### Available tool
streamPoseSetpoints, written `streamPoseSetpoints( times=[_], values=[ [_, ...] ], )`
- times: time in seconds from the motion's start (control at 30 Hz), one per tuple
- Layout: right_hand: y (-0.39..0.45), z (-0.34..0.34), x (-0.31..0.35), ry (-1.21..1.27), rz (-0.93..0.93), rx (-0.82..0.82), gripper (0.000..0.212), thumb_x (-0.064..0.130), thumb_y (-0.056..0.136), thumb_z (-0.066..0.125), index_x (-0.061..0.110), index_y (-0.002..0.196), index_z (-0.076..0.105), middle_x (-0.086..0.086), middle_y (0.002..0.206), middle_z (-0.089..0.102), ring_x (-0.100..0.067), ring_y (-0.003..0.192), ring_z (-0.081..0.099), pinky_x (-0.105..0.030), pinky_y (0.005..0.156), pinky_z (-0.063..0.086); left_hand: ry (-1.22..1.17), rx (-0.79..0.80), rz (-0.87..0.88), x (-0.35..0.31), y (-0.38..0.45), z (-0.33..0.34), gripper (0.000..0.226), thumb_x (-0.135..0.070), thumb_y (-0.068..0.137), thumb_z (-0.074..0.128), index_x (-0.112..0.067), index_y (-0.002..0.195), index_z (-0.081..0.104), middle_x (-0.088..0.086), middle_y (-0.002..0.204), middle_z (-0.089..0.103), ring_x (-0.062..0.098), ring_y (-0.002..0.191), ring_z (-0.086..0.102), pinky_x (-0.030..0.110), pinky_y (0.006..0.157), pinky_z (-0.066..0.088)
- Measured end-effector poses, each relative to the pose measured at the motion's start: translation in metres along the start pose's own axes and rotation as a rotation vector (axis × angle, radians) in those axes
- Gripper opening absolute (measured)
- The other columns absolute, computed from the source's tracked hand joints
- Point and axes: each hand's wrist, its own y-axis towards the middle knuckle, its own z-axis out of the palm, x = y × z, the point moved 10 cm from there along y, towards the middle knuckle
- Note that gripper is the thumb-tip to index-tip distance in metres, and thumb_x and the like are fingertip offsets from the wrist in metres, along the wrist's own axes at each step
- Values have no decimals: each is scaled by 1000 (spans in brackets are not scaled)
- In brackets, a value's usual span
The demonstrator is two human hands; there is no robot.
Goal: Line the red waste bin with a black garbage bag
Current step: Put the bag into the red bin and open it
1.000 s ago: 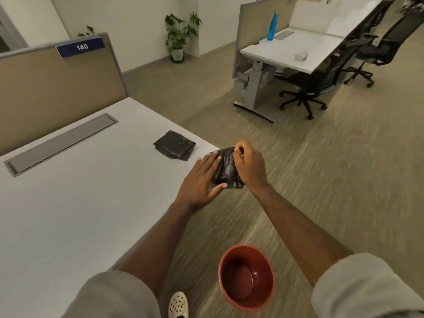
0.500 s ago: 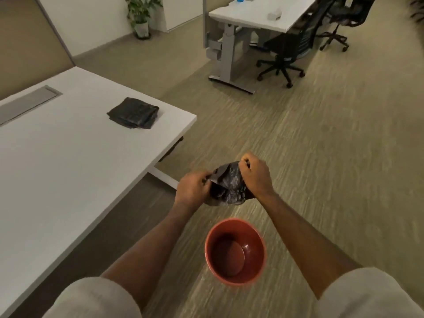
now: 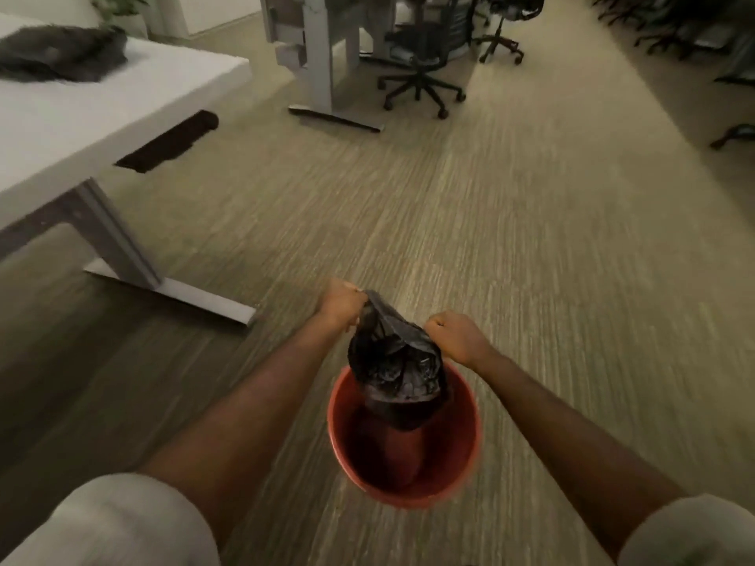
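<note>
The red waste bin [image 3: 457,480] stands on the floor right below me, its mouth facing up. A crumpled black garbage bag [image 3: 394,361] hangs over the far side of the bin, its lower end dipping inside the rim. My left hand [image 3: 341,306] grips the bag's top edge on the left. My right hand [image 3: 455,337] grips the top edge on the right, a little nearer to me. The bag is partly unfolded between both fists.
A white desk [image 3: 81,112] stands at the left with a stack of folded black bags [image 3: 61,53] on it; its grey leg and foot [image 3: 135,263] reach toward the bin. Further off are another desk's leg [image 3: 322,59] and office chairs [image 3: 421,63]. Carpeted floor surrounds the bin.
Both hands have carried the bag down from the desk edge to just above the bin. The bag has opened out and now hangs into the bin. My view has tilted downward.
</note>
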Motion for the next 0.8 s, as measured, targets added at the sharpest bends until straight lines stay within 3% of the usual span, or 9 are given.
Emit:
streamPoseSetpoints(
  times=[0.13, 0.23, 0.3, 0.37, 0.47, 0.57, 0.63, 0.73, 0.8],
  values=[
    [-10, 50, -47, 122, 134, 59, 40, 21, 95, 47, 18, 55, 54, -7, 60, 59, -24, 60, 64, -33, 58, 53, -24, 71, 29, 31, 6, 37, 38, -6, 89, 61, -10, 54, 46, 7, 45, 46, 18, 35, 43, 14, 31, 34],
    [-17, 79, -67, 70, 193, 126, 34, 20, 96, 45, 17, 68, 62, -12, 71, 69, -32, 74, 74, -36, 66, 58, -62, 127, -11, 60, 3, 63, 36, -4, 92, 57, -12, 59, 45, 9, 58, 43, 13, 33, 45, 12, 27, 35],
    [-20, 69, -70, -7, 148, -76, 24, 28, 97, 50, 17, 80, 63, -9, 84, 71, -30, 84, 71, -35, 71, 53, -93, 161, -24, 75, 4, 81, 32, -6, 94, 55, -12, 63, 48, 9, 61, 47, 12, 31, 47, 13, 28, 36],
    [-28, 56, -65, 150, 69, -276, 26, 50, 94, 57, 25, 86, 62, -1, 86, 74, -25, 80, 71, -38, 73, 54, -154, 205, -56, 87, 4, 99, 28, -8, 94, 52, -10, 67, 52, 10, 59, 52, 10, 24, 48, 18, 30, 42],
    [-34, 67, -51, 162, 29, -285, 48, 75, 68, 67, 32, 87, 62, 9, 77, 71, -11, 71, 68, -34, 66, 55, -216, 227, -62, 96, 0, 114, 22, -12, 89, 57, -10, 67, 53, 8, 53, 53, 11, 24, 48, 20, 36, 46],
    [-40, 85, -46, -150, 70, -233, 41, 62, 68, 73, 35, 92, 55, 17, 77, 60, -5, 69, 57, -26, 58, 43, -252, 235, -24, 100, -9, 116, 21, -15, 89, 60, -10, 69, 56, 8, 59, 56, 15, 38, 53, 23, 44, 47],
    [-44, 93, -52, -201, 117, -217, 28, 45, 75, 77, 37, 86, 53, 18, 71, 56, -2, 65, 55, -21, 52, 34, -250, 255, -14, 102, -13, 112, 20, -16, 91, 60, -9, 73, 58, 8, 62, 60, 17, 47, 57, 25, 46, 48],
    [-47, 99, -62, -244, 189, -211, 12, 29, 82, 73, 31, 78, 62, 11, 71, 62, -5, 63, 60, -22, 52, 39, -268, 278, -3, 103, -9, 101, 17, -15, 92, 63, -8, 77, 60, 8, 66, 63, 19, 55, 61, 29, 50, 52],
    [-52, 97, -74, -224, 260, -261, 14, 18, 85, 65, 28, 75, 63, 9, 71, 63, -10, 63, 61, -24, 53, 42, -339, 339, -53, 111, -4, 100, 16, -14, 95, 59, -8, 80, 60, 8, 71, 61, 20, 60, 60, 33, 56, 56]
  ],
)
